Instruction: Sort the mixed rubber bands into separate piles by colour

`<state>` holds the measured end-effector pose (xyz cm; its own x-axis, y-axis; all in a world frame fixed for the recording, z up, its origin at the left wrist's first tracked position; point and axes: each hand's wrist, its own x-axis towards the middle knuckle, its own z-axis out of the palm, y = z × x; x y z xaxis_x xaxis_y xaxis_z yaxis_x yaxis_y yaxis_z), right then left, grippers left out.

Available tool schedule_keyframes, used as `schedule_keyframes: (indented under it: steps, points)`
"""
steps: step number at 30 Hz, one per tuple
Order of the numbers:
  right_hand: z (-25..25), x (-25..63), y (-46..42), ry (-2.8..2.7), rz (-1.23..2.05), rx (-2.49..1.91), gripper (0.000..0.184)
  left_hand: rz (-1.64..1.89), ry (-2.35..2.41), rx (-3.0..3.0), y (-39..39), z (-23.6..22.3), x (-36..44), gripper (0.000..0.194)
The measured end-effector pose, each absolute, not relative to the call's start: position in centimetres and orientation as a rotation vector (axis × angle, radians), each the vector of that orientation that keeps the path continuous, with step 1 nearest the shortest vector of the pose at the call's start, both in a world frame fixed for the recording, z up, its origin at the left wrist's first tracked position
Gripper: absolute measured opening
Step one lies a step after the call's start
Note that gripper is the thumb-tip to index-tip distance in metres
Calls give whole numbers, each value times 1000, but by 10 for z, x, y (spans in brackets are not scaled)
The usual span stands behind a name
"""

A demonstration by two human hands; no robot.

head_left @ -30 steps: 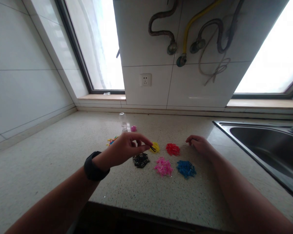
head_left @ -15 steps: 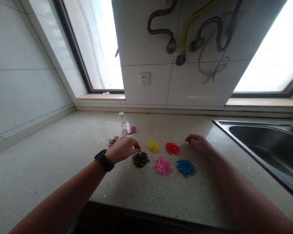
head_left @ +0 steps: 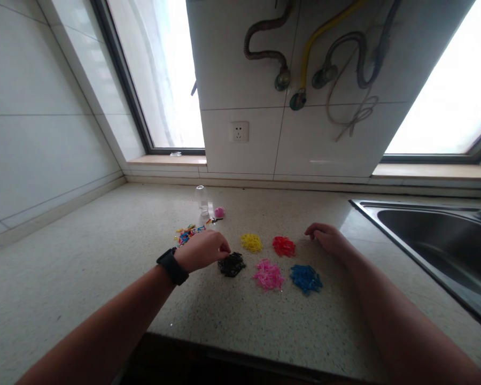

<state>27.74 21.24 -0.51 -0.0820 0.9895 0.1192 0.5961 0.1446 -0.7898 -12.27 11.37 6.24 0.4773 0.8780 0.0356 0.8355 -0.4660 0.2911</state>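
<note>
My left hand (head_left: 208, 249), wearing a black watch (head_left: 172, 266), is closed in a pinch at the upper left edge of a black pile (head_left: 231, 264) of small pieces. Whatever sits between its fingertips is too small to make out. Behind that hand, partly covered by it, lies a mixed-colour heap (head_left: 188, 233). My right hand (head_left: 324, 236) rests on the counter with loosely bent fingers slightly apart and nothing visible in them. Nearest to it is a red pile (head_left: 284, 246). Yellow (head_left: 251, 243), pink (head_left: 268, 275) and blue (head_left: 306, 278) piles lie between the hands.
A clear plastic bottle (head_left: 201, 200) stands at the back, beside a small pink round object (head_left: 219, 213). The pale speckled counter (head_left: 104, 267) meets a tiled wall with a socket (head_left: 239, 131). On the right is a steel sink (head_left: 433, 235).
The black piece that showed at my left fingertips is no longer distinct, and the hand stays by the black pile. My right hand has not moved. The view has shifted slightly.
</note>
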Motion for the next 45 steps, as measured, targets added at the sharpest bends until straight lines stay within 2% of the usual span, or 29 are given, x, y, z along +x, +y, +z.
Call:
schedule_keyframes:
  steps: [6, 11, 18, 23, 33, 39, 45]
  points:
    - [-5, 277, 213, -1759, 767, -1543, 30, 341, 1409, 2527, 106, 74, -114, 22]
    - [-2, 277, 211, -1776, 735, -1546, 30, 472, 1232, 2576, 69, 77, -74, 28]
    - [-1, 277, 210, -1778, 736, -1542, 29, 451, 628, 2654, 16, 27, -29, 20]
    - [1, 277, 208, -1752, 749, -1579, 28, 412, 590, 2794, 13, 1, -27, 15]
    - [2, 271, 205, -1900, 580, -1470, 29, 524, 496, 2829, 15, -1, -27, 15]
    - [30, 229, 183, -1931, 414, -1344, 27, 575, 454, 2881, 18, -3, -27, 16]
    - [72, 138, 176, -2307, 270, -1140, 21, 503, 463, 2937, 18, -3, -26, 21]
